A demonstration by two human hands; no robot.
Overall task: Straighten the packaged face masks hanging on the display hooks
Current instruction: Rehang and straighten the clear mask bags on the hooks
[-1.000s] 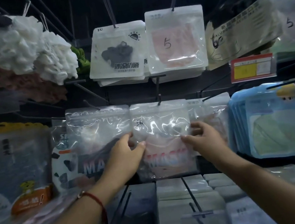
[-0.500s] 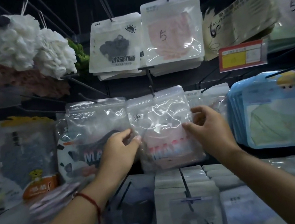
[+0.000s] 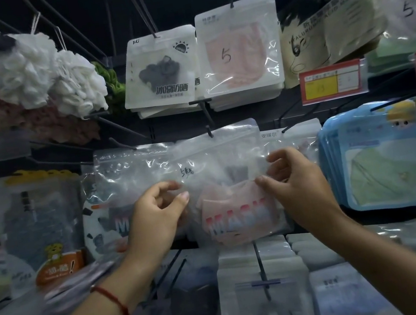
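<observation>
On the middle hook (image 3: 209, 130) of the display, a clear packet with a pink mask (image 3: 229, 181) hangs between both hands, and it is not straight: its top edge rises toward 2 o'clock, so the long side runs a little tilted and not level. The left hand (image 3: 156, 216) is at the packet's 9 o'clock edge; its thumb and curled fingers come close together at the film, but I cannot tell for sure if they pinch it or only touch it. The right hand (image 3: 297, 183) is at the 3 o'clock edge, and its thumb and forefinger pinch the film just above the pink mask, while the other fingers are loosely curled behind. Both hands are about equally near, so the packet lies right between the fingertips, and my judgement is that the coming move depends on this tilt: the right side needs to go down, or the left side up, until the top edge is level under the hook. Behind it at 9 o'clock hangs a second clear packet (image 3: 132, 176), overlapping a little. Higher, at 12 o'clock, are a white packet with a dark mask (image 3: 160, 68) and a packet marked 5 (image 3: 238, 46); at 3 o'clock, the blue packets (image 3: 384, 154); at 10 o'clock, the white bath puffs (image 3: 47, 74)
</observation>
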